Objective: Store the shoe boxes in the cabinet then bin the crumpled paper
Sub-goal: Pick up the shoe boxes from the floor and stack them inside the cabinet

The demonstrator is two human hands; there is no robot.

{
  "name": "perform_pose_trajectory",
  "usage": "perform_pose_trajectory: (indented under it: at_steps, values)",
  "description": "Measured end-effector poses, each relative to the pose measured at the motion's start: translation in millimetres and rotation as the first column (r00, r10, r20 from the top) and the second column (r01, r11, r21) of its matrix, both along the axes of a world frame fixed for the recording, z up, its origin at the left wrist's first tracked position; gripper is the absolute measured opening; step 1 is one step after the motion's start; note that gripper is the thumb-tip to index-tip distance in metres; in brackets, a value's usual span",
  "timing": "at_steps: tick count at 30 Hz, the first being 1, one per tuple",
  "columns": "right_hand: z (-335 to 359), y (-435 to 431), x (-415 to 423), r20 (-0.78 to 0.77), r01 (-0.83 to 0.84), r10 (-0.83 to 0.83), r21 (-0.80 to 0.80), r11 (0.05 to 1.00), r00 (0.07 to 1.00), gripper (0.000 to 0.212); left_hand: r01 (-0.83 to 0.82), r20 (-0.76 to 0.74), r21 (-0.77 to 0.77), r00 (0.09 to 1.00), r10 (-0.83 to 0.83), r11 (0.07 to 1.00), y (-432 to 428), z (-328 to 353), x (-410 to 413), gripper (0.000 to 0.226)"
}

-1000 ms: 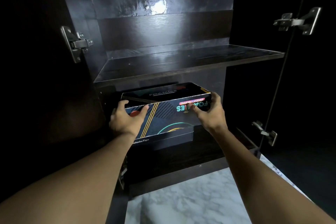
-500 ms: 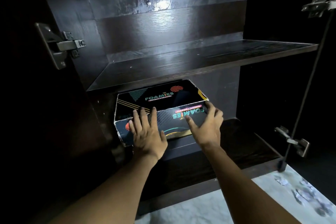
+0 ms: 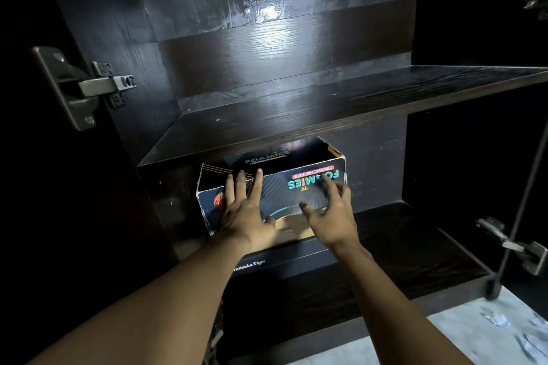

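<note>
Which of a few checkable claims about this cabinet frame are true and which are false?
1. The Foamies box sits on the shelf. False: it is in the compartment below that shelf.
2. The left hand lies flat against the Foamies box's front face, fingers straight. True.
3. The Foamies box rests on a dark box labelled Onitsuka Tiger. True.
4. The right hand grips crumpled paper. False: its fingers are spread and hold nothing; the paper lies on the floor at lower right.
</note>
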State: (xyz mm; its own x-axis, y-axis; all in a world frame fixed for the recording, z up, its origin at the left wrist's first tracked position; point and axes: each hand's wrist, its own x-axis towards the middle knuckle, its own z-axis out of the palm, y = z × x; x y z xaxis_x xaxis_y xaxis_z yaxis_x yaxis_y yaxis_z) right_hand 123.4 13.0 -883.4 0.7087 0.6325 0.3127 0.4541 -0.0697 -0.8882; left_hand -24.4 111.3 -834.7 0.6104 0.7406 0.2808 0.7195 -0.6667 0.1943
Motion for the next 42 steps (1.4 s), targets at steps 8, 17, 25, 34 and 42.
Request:
perform_pose_trajectory:
  at_steps: [8,17,25,34,42]
  values:
    - [24.8,-30.3,1.4,-0.035,0.008,-0.009,-0.033,0.999,0.999,0.063,0.006,0.000,-0.090,1.000,-0.006,0.996,-14.5,16.0,-5.6,0.090]
    - [83.3,-92.6,-1.4,0.059,0.115,-0.109,-0.101,0.988,0.992,0.048,0.120,0.203,-0.128,0.975,-0.092,0.985,-63.3,40.8,4.3,0.059]
    - [104.8,-204.0,-2.6,0.211,0.354,-0.307,-0.248,0.902,0.928,0.049,0.375,0.238,-0.156,0.912,-0.333,0.914,-154.9,59.2,46.4,0.042]
    - [91.5,-405.1,-60.8,0.389,0.649,-0.520,-0.473,0.595,0.761,0.045,0.805,0.427,-0.263,0.592,-0.684,0.532,-338.7,41.7,94.6,0.036]
    - [61.0,-581.9,-188.9,0.361,0.799,-0.770,-0.521,0.300,0.525,0.044,0.896,0.377,-0.434,0.271,-0.886,0.090,-517.0,19.5,57.7,0.033]
